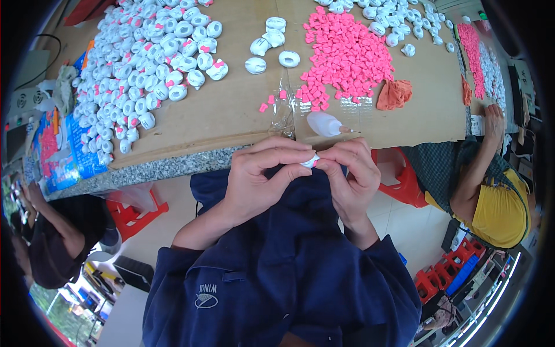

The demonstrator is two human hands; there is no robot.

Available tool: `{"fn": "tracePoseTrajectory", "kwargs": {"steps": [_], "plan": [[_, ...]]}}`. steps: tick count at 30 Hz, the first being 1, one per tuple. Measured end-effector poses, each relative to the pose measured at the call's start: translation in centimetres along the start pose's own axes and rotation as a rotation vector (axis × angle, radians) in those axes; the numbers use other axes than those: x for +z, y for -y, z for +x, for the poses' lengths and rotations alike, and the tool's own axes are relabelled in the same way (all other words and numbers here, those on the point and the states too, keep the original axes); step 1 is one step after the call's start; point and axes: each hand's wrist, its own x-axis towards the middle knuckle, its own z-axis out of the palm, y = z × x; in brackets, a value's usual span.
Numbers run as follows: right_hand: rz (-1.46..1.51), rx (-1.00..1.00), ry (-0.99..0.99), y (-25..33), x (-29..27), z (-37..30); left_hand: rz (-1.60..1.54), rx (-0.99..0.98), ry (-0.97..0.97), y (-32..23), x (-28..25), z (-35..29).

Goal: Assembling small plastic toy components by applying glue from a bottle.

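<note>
Just in front of the table edge, both hands meet at a small white cat-head-shaped piece (309, 161) with a bit of pink on its right side. My left hand (260, 176) pinches its left end between thumb and forefinger. The fingertips of my right hand (351, 173) press at the pink end, which looks like a small bow; they partly hide it. Beyond my fingers a white squeeze bottle with a needle tip (324, 124) lies on its side. A heap of pink bow pieces (350, 58) spreads over the cardboard behind it.
White pieces, some with pink bows, form a large pile (167, 58) at the left. Several white pieces (256, 65) lie mid-table, more (407, 50) at far right. An orange cloth (395, 95) sits beside the pink heap. Co-workers (480, 191) sit at both sides, near red stools (136, 214).
</note>
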Motion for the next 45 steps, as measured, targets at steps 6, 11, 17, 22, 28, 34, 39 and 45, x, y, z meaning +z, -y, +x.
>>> {"fn": "tracePoseTrajectory", "kwargs": {"steps": [6, 11, 17, 22, 28, 34, 39, 45], "plan": [[0.018, 0.004, -0.04, -0.3, 0.5, -0.8, 0.121, 0.07, -0.03, 0.0, 0.2, -0.1], [0.03, -0.011, -0.048, -0.1, 1.2, -1.1, 0.077, 0.044, -0.039, 0.5, 0.1, -0.5], [-0.011, -0.045, -0.066, 0.2, 1.7, -1.2, 0.097, 0.072, -0.059, 0.5, -0.3, -0.8], [0.017, -0.018, -0.054, 0.4, 2.1, -1.0, -0.013, -0.038, -0.094, 0.3, -0.6, -1.1], [-0.033, 0.061, -0.097, 0.0, 1.3, -0.6, 0.322, 0.088, -0.296, 0.6, -3.5, 0.6], [-0.002, 0.082, -0.224, -1.3, 1.0, 0.4, 0.602, 0.112, -0.525, -0.4, -5.6, 3.8], [0.092, 0.232, -0.178, -0.9, 1.3, 0.7, 1.101, 0.396, -0.411, -0.2, -5.1, 6.5], [-0.128, 0.147, -0.048, -0.8, 0.9, 2.4, 1.172, 0.398, -0.329, -0.6, -4.8, 6.1]]}}
